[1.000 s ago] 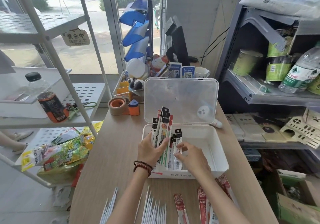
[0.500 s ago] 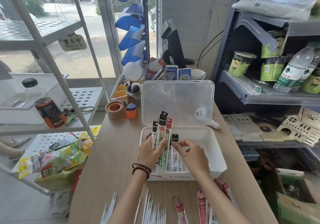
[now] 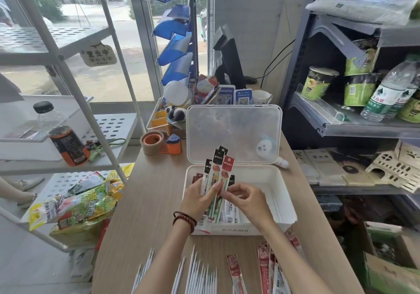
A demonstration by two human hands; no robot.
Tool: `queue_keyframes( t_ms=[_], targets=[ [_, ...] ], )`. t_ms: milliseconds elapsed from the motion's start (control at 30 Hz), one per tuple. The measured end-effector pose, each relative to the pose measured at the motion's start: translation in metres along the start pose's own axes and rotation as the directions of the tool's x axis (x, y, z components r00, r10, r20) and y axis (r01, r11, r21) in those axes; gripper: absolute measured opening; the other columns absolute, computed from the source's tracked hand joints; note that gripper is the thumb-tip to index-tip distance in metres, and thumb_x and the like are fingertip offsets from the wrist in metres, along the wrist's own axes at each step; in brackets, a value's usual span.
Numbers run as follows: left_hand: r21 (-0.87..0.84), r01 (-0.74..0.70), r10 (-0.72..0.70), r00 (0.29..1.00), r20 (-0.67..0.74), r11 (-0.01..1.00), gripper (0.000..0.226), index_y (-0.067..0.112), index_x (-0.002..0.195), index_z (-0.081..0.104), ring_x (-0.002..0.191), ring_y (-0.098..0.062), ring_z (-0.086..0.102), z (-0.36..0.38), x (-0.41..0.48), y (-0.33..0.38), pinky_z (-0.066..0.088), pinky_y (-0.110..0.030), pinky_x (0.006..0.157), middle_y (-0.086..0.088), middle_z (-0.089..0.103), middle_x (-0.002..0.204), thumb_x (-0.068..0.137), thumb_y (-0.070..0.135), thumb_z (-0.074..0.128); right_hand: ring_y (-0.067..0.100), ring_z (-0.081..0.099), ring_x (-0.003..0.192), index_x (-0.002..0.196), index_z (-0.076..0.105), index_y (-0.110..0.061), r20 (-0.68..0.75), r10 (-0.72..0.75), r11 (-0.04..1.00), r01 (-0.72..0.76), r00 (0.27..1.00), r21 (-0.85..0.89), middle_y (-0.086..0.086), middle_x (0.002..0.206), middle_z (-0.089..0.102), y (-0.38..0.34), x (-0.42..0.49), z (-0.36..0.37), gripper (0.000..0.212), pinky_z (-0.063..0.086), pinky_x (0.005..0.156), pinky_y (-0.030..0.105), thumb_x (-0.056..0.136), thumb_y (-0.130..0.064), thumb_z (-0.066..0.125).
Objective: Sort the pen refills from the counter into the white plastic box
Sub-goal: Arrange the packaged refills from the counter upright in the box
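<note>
gripping a fanned bunch of refill packets (image 3: pixel 219 168), the left hand (image 3: pixel 197 199) holds them upright over the near left part of the white plastic box (image 3: pixel 281 193). each packet is a long narrow sleeve with a black or red header card on top and a clear body, through which thin green and red refill tubes show. the right hand (image 3: pixel 247 200) has its fingers curled, and its fingertips pinch the right edge of the fan; which packet they hold is hard to tell. more flat packets (image 3: pixel 229 216) lie in the box under the hands, barcode ends toward the near wall. the box's clear lid (image 3: pixel 234 132) stands open behind it. on the counter (image 3: pixel 150 203) in front of the box lie red packets (image 3: pixel 264 264) and a row of loose white refills (image 3: pixel 200 275), both cut off by the bottom edge of the view. the held packets' lower halves are hidden behind both hands, and the print on the header cards is too small to read.
</note>
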State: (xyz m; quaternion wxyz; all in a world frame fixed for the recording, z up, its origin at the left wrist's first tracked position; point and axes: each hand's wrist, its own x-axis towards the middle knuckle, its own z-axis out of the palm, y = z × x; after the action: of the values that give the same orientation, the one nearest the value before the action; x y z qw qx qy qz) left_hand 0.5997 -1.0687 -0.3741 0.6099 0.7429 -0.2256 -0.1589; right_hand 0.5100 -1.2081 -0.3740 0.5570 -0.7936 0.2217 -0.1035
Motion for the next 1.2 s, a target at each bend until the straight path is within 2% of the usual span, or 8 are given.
queue_keyframes(
  t_ms=[200,333,400,500,733,933,1067,1200],
  targets=[
    [0.065,-0.019,0.019,1.000,-0.013,0.998,0.009,0.029,0.087,0.062,0.074,-0.008,0.071,0.001,0.002,-0.002,0.058,-0.027,0.062,0.002,0.073,0.085,0.082,0.036,0.066,0.010,0.072,0.084,0.087,0.071,-0.020,0.010,-0.010,0.994,0.009,1.000,0.106,-0.007,0.087,0.075,0.000,-0.001,-0.001,0.027,0.059,0.079,0.038,0.076,-0.044,0.077],
    [0.156,-0.018,0.029,0.997,-0.071,0.988,0.014,0.031,0.084,0.061,0.070,-0.008,0.069,0.001,0.002,-0.005,0.057,-0.022,0.059,0.006,0.071,0.079,0.081,0.044,0.065,0.024,0.069,0.081,0.081,0.058,-0.004,-0.128,0.025,0.968,0.008,0.991,0.253,-0.004,0.089,0.076,0.002,0.001,-0.004,0.016,0.051,0.068,0.037,0.091,-0.016,0.060],
    [0.154,-0.014,0.026,0.997,-0.077,0.988,0.014,0.031,0.086,0.062,0.072,-0.007,0.069,0.001,0.003,-0.006,0.057,-0.023,0.061,0.008,0.071,0.081,0.081,0.044,0.065,0.028,0.067,0.080,0.074,0.051,-0.011,-0.187,0.052,0.960,0.002,0.981,0.280,-0.004,0.090,0.076,0.002,0.002,-0.006,0.018,0.049,0.069,0.040,0.090,-0.015,0.058],
    [0.168,-0.018,0.031,0.996,-0.079,0.986,0.016,0.029,0.087,0.063,0.071,-0.005,0.068,0.002,0.003,-0.006,0.056,-0.022,0.061,0.008,0.070,0.080,0.081,0.043,0.065,0.013,0.066,0.074,0.076,0.056,-0.016,-0.220,0.060,0.952,0.010,0.974,0.306,-0.002,0.079,0.071,0.002,0.003,-0.008,0.019,0.049,0.065,0.029,0.087,-0.025,0.069],
    [0.176,-0.039,0.057,0.994,-0.098,0.984,0.014,0.028,0.087,0.063,0.066,-0.002,0.066,0.002,0.003,-0.006,0.054,-0.018,0.057,0.007,0.070,0.077,0.082,0.041,0.065,0.008,0.067,0.087,0.092,0.067,-0.030,-0.136,0.059,0.998,-0.058,0.989,0.012,-0.010,0.093,0.070,0.014,0.010,0.002,0.013,0.058,0.070,0.028,0.082,-0.032,0.075],
    [0.202,-0.055,0.088,0.984,-0.157,0.978,0.016,0.023,0.087,0.064,0.065,-0.013,0.067,0.003,0.003,-0.009,0.056,-0.025,0.057,0.003,0.070,0.076,0.083,0.038,0.065,0.003,0.062,0.079,0.124,0.055,-0.031,-0.076,0.066,0.975,-0.080,0.995,-0.208,-0.007,0.095,0.061,0.016,0.006,0.006,0.047,0.057,0.069,0.022,0.082,-0.023,0.076],
    [0.225,-0.063,0.110,0.973,-0.201,0.972,0.022,0.017,0.085,0.063,0.062,-0.022,0.064,0.003,0.004,-0.011,0.055,-0.036,0.057,-0.003,0.068,0.073,0.083,0.039,0.065,0.009,0.063,0.093,0.135,0.049,-0.031,-0.048,0.052,0.961,-0.063,0.998,-0.271,-0.011,0.097,0.059,0.016,0.006,0.007,0.065,0.054,0.087,0.028,0.078,-0.021,0.080],
    [0.227,-0.061,0.104,0.977,-0.185,0.972,0.015,0.025,0.082,0.060,0.061,-0.021,0.064,0.004,0.002,-0.009,0.056,-0.032,0.056,-0.003,0.068,0.073,0.083,0.038,0.065,0.013,0.061,0.104,0.137,0.049,-0.028,-0.040,0.057,0.913,-0.068,0.998,-0.403,-0.005,0.119,0.061,0.020,0.007,0.007,0.069,0.051,0.094,0.031,0.076,-0.032,0.080]
  ],
)
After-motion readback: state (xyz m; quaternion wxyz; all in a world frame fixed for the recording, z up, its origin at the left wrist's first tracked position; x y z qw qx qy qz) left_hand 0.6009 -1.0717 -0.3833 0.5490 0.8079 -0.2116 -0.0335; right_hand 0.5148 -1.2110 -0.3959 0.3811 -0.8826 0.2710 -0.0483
